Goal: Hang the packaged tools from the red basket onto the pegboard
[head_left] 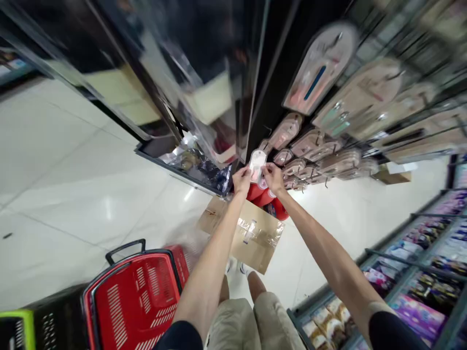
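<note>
Both my arms reach forward to the low end of a pegboard display. My left hand (242, 181) pinches the left edge of a small white carded pack (258, 163) with a rounded top and something pinkish inside. On its right edge, the fingers of my right hand (272, 177) are closed on the same pack. More carded packs (287, 131) hang from hooks just beyond and to the right of it. Beneath my hands, red rounded containers (278, 209) stand near the floor. What the pack contains is too small to make out.
A cardboard box (260, 238) lies on the floor before my feet. At lower left stands a red shopping basket (136, 296) with a black handle. A clear-panelled display case (204, 97) rises on the left. Shelves of packaged goods (412, 282) line the right side.
</note>
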A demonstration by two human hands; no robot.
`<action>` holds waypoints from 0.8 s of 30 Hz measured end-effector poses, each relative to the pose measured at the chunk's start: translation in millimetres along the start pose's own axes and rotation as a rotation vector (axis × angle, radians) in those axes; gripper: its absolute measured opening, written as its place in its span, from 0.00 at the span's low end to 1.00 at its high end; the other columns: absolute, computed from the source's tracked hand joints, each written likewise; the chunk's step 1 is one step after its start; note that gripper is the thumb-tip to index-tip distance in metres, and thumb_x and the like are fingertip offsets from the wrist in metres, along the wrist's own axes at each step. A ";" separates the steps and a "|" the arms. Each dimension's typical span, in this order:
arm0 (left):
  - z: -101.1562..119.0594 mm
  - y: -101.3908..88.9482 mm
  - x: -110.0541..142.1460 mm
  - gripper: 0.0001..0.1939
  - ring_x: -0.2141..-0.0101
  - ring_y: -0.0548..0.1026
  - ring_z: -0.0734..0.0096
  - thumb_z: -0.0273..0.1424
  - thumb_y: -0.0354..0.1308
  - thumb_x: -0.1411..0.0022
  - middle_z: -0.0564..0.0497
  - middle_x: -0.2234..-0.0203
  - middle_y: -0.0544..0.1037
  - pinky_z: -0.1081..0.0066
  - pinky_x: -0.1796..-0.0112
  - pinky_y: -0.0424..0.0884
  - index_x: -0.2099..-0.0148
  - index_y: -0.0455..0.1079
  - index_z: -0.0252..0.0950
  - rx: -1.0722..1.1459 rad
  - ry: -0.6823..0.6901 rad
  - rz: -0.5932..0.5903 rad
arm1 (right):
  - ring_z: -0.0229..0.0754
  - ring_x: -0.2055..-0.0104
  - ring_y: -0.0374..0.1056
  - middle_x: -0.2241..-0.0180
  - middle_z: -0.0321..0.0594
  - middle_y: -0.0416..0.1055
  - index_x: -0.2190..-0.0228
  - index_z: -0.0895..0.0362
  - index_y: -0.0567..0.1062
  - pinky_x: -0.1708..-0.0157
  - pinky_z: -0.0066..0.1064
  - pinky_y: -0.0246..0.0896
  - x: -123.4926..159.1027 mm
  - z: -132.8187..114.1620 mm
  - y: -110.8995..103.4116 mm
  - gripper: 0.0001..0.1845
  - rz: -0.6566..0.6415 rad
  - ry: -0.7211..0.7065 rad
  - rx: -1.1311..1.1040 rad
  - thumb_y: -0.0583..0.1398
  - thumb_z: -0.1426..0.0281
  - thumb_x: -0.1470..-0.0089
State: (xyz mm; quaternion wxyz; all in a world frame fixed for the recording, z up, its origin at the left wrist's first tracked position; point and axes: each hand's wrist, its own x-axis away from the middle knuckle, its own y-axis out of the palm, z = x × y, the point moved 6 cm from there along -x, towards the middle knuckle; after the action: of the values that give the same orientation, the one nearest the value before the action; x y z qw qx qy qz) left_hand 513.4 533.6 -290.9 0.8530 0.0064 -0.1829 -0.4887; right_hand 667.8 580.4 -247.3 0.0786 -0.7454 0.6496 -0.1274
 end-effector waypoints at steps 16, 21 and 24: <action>32.9 -27.2 77.4 0.14 0.52 0.81 0.59 0.37 0.61 0.31 0.44 0.53 0.84 0.60 0.45 0.74 0.48 0.79 0.36 -0.095 0.010 -0.084 | 0.47 0.56 0.72 0.60 0.49 0.77 0.58 0.61 0.74 0.45 0.44 0.67 -83.0 37.2 -17.9 0.18 0.249 0.008 0.236 0.61 0.57 0.37; 7.3 -226.3 250.0 0.17 0.56 0.82 0.61 0.44 0.56 0.28 0.46 0.62 0.84 0.62 0.47 0.75 0.51 0.77 0.37 -0.314 -0.081 0.418 | 0.51 0.44 0.72 0.49 0.52 0.76 0.52 0.59 0.76 0.37 0.50 0.62 58.6 23.6 -7.9 0.21 0.149 0.014 0.138 0.58 0.57 0.35; -60.6 -354.6 319.4 0.20 0.53 0.82 0.60 0.40 0.48 0.26 0.43 0.58 0.84 0.64 0.48 0.75 0.47 0.74 0.33 -0.629 -0.434 0.546 | 0.52 0.41 0.72 0.44 0.47 0.75 0.46 0.52 0.75 0.36 0.53 0.62 175.4 14.4 -26.5 0.20 0.155 -0.019 0.170 0.59 0.57 0.34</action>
State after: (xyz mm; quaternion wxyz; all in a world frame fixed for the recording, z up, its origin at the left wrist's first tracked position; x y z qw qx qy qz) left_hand 383.2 71.2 -317.0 0.8530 -0.4033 -0.1948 -0.2680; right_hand 718.9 410.1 -238.1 0.1571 -0.6847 0.6915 -0.1686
